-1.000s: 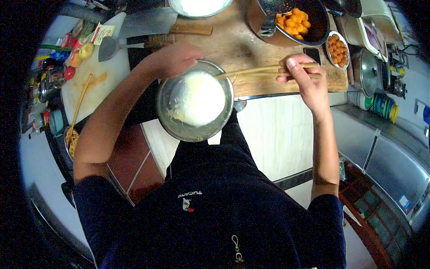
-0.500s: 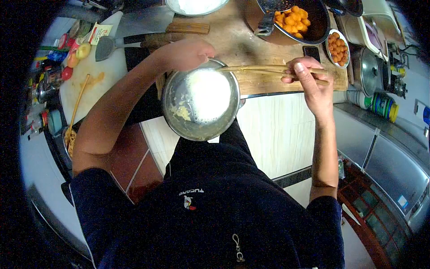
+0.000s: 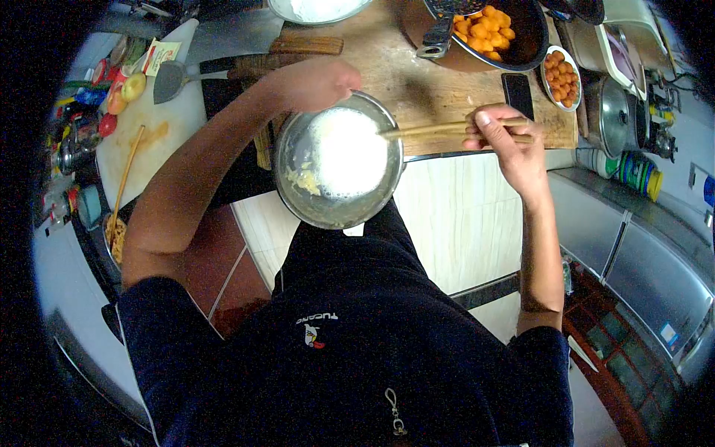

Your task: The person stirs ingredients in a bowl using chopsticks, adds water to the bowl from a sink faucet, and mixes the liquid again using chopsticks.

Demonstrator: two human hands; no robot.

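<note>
My left hand point(image 3: 322, 83) is closed on the far rim of a round metal bowl point(image 3: 331, 214), which it holds tilted in front of my body at the counter's edge. Inside lies a bright white, glaring content point(image 3: 350, 153), with pale yellowish bits point(image 3: 304, 179) stuck to the near left wall. A pair of wooden chopsticks point(image 3: 439, 131) is gripped in my right hand point(image 3: 510, 145), to the right of the bowl. Their tips reach over the right rim into the white content; the glare hides how deep they go.
On the wooden board point(image 3: 387, 56) stand a dark pot point(image 3: 530, 37) holding orange balls, a white dish of browner balls point(image 3: 561, 78) and a phone point(image 3: 518, 97). A spatula point(image 3: 170, 82) and a white cutting board point(image 3: 175, 119) are at the left, with a white-filled basin point(image 3: 320, 9) behind.
The chopstick tips have moved right and toward me within the bowl, the two sticks now closer together. The bowl has shifted slightly right and its tilt has changed a little.
</note>
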